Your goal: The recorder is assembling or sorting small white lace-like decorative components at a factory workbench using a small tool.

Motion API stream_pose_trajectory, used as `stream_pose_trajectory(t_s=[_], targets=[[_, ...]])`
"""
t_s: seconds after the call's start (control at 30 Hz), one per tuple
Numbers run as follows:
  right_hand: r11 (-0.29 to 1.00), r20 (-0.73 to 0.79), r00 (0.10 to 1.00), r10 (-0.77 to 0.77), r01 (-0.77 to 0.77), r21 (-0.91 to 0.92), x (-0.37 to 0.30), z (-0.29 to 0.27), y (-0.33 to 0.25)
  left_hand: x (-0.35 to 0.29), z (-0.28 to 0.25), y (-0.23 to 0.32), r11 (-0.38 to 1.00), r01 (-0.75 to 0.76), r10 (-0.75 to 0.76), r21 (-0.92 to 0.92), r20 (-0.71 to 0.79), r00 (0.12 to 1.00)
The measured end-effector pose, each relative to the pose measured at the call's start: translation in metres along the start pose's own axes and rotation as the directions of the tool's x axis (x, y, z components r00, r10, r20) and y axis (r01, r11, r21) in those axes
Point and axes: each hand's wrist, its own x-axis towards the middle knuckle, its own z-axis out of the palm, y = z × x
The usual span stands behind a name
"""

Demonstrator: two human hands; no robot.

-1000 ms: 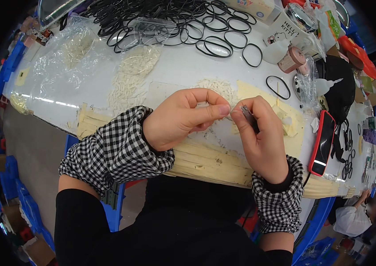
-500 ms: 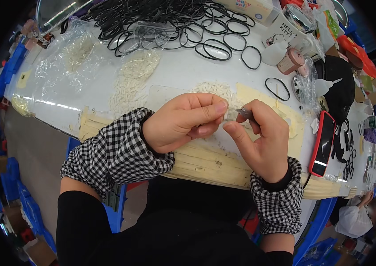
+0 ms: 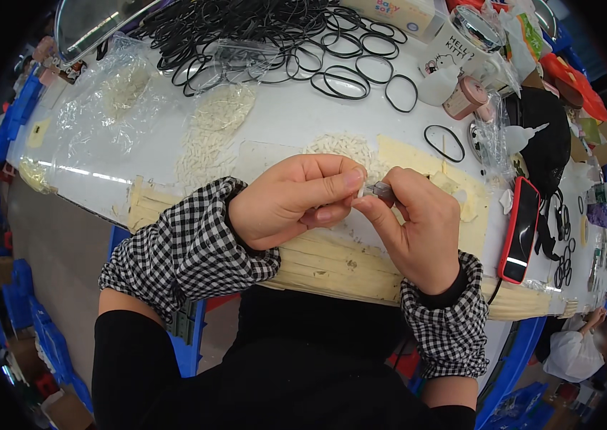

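My left hand [image 3: 296,195] is closed in a pinch, thumb on the bent forefinger, with a small whitish piece [image 3: 362,191] at its fingertips. My right hand [image 3: 421,226] grips a small grey metal blade [image 3: 383,191] between thumb and forefinger, its tip against or very close to the whitish piece. Fingers cover most of both. Just beyond the hands lies a heap of short white pieces [image 3: 339,145]. A second heap of such pieces [image 3: 205,154] spreads farther left, below a clear bag [image 3: 226,104] holding more of them.
Black elastic loops [image 3: 235,32] lie in a big tangle at the back, with single loops to its right. A red-cased phone [image 3: 520,229] rests at the right. Cups [image 3: 466,98] and a squeeze bottle [image 3: 439,86] stand behind it. Yellowish tape [image 3: 346,265] covers the near table edge.
My right hand has moved slightly left toward my left hand, bringing the blade up to the whitish piece. The left hand has hardly moved.
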Motion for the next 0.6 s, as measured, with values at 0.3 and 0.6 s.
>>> stream_pose_trajectory(t_s=[0.3,0.6], targets=[[1.0,0.026,1.0,0.002,-0.002,-0.002,-0.0003,-0.0018,-0.0003,-0.0001,0.0001,0.0001,1.0,-0.002,0.002,0.014,0.0,1.0],[1.0,0.01,1.0,-0.007,0.007,-0.017,-0.0001,-0.0009,-0.0003,-0.0004,-0.0002,0.0004,0.999,-0.02,0.021,0.048,-0.005,1.0]])
